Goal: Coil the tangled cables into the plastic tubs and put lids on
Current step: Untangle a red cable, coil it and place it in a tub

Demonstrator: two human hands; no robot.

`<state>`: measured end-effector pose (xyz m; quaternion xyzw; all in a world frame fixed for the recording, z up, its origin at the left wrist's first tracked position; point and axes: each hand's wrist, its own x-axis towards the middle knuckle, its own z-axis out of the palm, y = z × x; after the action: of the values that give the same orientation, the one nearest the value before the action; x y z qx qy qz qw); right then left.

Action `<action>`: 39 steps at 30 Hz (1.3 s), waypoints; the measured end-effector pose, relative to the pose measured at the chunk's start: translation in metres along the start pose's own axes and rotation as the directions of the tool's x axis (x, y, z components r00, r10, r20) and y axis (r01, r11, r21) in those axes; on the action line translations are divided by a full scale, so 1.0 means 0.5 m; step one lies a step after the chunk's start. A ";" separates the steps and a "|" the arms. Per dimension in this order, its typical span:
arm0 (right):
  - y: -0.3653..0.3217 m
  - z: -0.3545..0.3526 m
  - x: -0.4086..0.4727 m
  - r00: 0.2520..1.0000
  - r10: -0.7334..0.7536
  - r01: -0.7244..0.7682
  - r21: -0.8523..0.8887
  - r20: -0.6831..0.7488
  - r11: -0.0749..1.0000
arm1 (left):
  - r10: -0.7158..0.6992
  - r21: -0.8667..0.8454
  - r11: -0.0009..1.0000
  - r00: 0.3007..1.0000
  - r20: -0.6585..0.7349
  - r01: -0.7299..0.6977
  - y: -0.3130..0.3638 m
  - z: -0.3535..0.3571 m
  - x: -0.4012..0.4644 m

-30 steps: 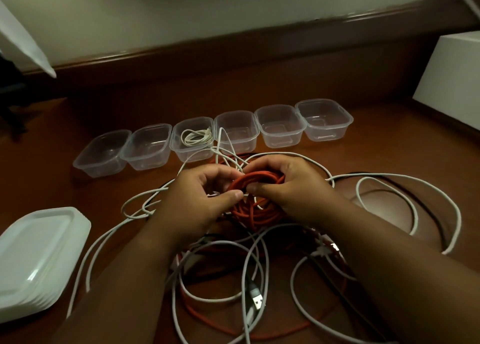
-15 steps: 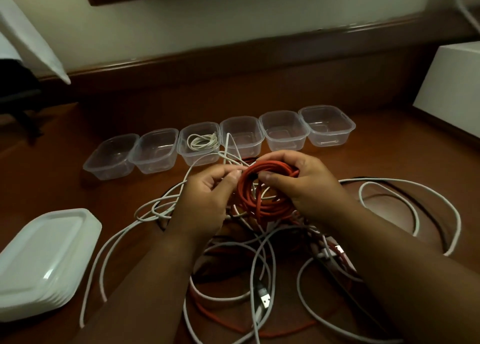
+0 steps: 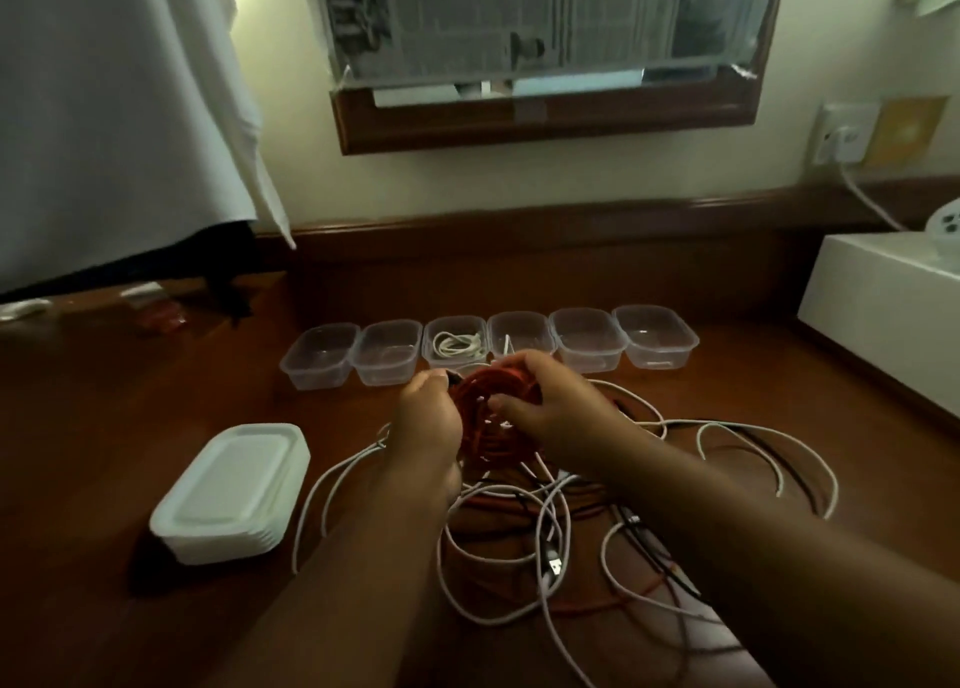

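A stack of white lids (image 3: 231, 495) sat near the desk's (image 3: 104, 453) left side. The left hand (image 3: 423, 419) pinched the red cable's end; the right hand (image 3: 545, 406) gripped the red coil (image 3: 480, 417), held above loose white cables (image 3: 519, 557), just before six tubs (image 3: 654, 344) along the back edge.

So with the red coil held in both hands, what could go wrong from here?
The red coil still trails into the tangle of white and black cables, so lifting it toward a tub may drag the others along. If either the left hand or the right hand loosens, the loops could spring open.
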<state>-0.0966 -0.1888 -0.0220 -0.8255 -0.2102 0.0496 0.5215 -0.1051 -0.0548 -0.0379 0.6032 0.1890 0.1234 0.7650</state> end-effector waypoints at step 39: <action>-0.024 0.110 0.296 0.824 0.259 -0.447 0.299 0.503 0.843 | -0.260 0.058 0.963 0.842 0.472 0.265 0.106 -0.187 0.280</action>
<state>0.0173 -0.0791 -0.0158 -0.6904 -0.1484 0.3765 0.5996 -0.0180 0.0981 -0.0251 0.5797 0.0757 -0.1331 0.8003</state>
